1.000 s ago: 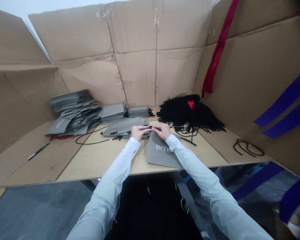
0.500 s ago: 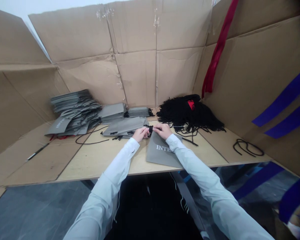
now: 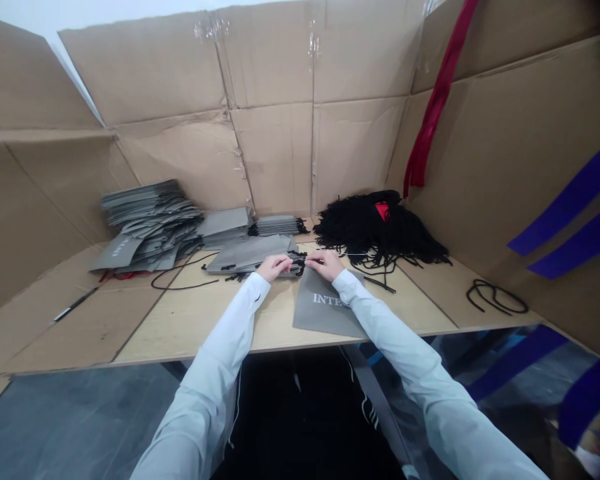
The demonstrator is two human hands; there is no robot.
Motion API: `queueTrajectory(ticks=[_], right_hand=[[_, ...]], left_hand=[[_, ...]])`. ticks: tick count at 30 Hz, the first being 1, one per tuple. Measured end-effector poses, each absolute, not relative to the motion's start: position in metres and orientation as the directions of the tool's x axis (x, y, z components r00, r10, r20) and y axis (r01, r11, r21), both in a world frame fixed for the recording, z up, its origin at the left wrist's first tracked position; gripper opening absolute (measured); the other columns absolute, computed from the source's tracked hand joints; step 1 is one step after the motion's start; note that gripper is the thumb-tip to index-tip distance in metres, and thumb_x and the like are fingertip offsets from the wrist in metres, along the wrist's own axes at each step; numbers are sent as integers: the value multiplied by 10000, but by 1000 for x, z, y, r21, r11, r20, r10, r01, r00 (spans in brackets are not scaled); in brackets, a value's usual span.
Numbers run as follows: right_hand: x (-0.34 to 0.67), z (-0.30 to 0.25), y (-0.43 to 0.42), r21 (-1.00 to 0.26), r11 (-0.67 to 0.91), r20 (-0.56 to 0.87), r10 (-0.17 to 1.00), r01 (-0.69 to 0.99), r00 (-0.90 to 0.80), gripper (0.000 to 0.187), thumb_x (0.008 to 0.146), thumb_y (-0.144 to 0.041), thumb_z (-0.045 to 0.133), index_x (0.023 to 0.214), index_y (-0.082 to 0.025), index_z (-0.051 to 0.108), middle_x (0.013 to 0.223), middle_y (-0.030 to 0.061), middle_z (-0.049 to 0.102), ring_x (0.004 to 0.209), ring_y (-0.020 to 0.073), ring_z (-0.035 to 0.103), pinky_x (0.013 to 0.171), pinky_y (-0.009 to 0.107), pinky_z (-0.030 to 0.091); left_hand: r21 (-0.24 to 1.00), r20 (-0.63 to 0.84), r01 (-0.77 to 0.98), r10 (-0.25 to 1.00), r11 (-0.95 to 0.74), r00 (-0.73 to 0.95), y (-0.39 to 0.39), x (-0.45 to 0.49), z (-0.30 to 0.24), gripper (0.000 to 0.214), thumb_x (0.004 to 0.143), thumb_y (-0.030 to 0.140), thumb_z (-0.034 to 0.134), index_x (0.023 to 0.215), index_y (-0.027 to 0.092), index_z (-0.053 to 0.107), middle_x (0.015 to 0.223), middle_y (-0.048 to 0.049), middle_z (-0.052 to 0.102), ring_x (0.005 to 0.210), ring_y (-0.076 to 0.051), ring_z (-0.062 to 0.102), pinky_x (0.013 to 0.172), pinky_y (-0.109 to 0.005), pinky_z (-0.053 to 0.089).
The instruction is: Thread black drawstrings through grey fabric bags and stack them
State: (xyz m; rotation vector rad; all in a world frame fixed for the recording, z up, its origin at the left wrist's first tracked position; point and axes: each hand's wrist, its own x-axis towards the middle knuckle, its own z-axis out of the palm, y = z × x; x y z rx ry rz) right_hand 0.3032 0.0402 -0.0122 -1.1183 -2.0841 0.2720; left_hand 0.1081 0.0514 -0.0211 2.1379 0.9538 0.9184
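Black cord [image 3: 299, 262] bunched at the edge of a gray bag [image 3: 250, 256], bag lying flat on a low pile of the same bags near the middle of the tabletop [image 3: 190, 317], left hand [image 3: 273, 268] and right hand [image 3: 326, 265] both right at it, each closed in a pinch on the cord, fingers almost meeting, exact grip too small to make out. Second gray bag [image 3: 325, 310] lies flat just below the right hand, white letters "INTE" on it, right sleeve [image 3: 365, 300] over its edge. Behind the hands two short stacks of gray bags [image 3: 225, 223], [image 3: 275, 225], bigger messy stack of gray bags [image 3: 150, 223] further left. Heap of black cords [image 3: 375, 233] with a red tag [image 3: 383, 212] on top, back right. Loose black cord [image 3: 185, 285] left of the hands, looped black cord [image 3: 495, 297] far right, pen [image 3: 75, 304] far left. Cardboard walls [image 3: 270, 153] around the tabletop, red ribbon [image 3: 433, 110] and blue strips [image 3: 570, 207] on the right wall
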Motion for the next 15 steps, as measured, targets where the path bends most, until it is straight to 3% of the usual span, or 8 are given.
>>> queueTrajectory(ticks=[4,8,12,15], right_hand=[[300,-18,41,-454,642,553,747,618,-369,174,707,-193,522,822,-160,649,826,48,647,733,151,568,700,263,408],[291,-23,40,-448,716,585,688,535,-431,366,647,-195,588,1011,-155,577,937,53,623,789,143,561,719,244,410],[285,-23,39,-544,665,560,742,512,-369,289,671,-369,594,860,-155,634,776,43,648,675,130,563,651,229,406],[287,-21,40,-579,651,549,757,492,-356,243,705,-379,559,753,-163,660,697,32,648,606,114,547,595,213,385]], left_hand=[[877,260,257,849,-407,459,52,116,-27,412,711,527,416,591,134,446,504,13,480,491,-87,452,537,-226,376],[902,232,233,862,-364,451,53,120,-30,442,672,571,433,604,135,444,465,26,455,442,-77,428,487,-215,351],[887,232,258,851,-384,472,52,119,-28,416,691,536,434,590,133,455,461,24,459,446,-74,423,496,-213,350],[857,240,298,838,-420,489,50,117,-25,381,712,484,439,579,129,472,477,20,471,473,-78,431,533,-217,357]])
